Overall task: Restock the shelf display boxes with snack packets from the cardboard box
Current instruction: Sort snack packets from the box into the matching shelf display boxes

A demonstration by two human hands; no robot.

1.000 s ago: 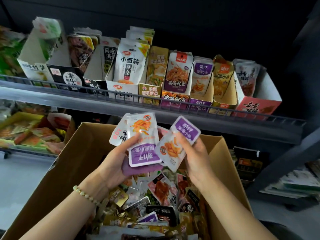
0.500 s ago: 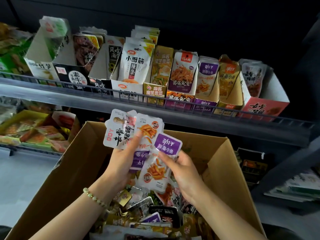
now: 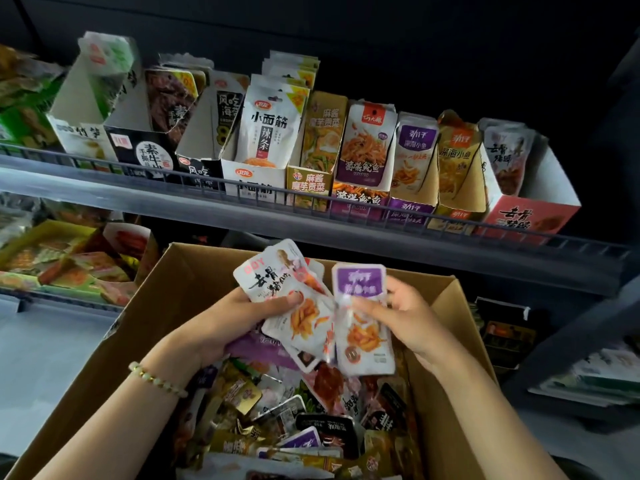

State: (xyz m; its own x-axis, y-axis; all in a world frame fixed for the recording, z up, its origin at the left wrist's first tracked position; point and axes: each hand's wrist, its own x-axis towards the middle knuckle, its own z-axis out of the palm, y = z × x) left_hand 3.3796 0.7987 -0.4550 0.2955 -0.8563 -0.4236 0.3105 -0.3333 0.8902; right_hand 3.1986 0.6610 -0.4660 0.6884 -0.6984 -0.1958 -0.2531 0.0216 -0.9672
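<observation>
Over the open cardboard box (image 3: pixel 453 306) my left hand (image 3: pixel 239 317) grips a fan of white snack packets (image 3: pixel 277 282), thumb pressed on top. My right hand (image 3: pixel 405 313) pinches a purple-topped fish snack packet (image 3: pixel 362 320) upright beside that fan, its left edge touching it. Several mixed packets (image 3: pixel 294 417) fill the box below. On the shelf above stands a row of display boxes; the purple display box (image 3: pixel 410 206) with matching packets sits toward the right, next to an orange display box (image 3: pixel 457 202).
A wire rail (image 3: pixel 207 180) runs along the front of the grey shelf. The red display box (image 3: pixel 526 220) is at the far right. A lower shelf at left holds yellow trays of snacks (image 3: pixel 59 261). Dark shelving with magazines (image 3: pixel 595 372) stands at right.
My right hand has turned the purple packet upright and brought it against the fan in my left hand. Both hands have dropped slightly and the view has shifted left.
</observation>
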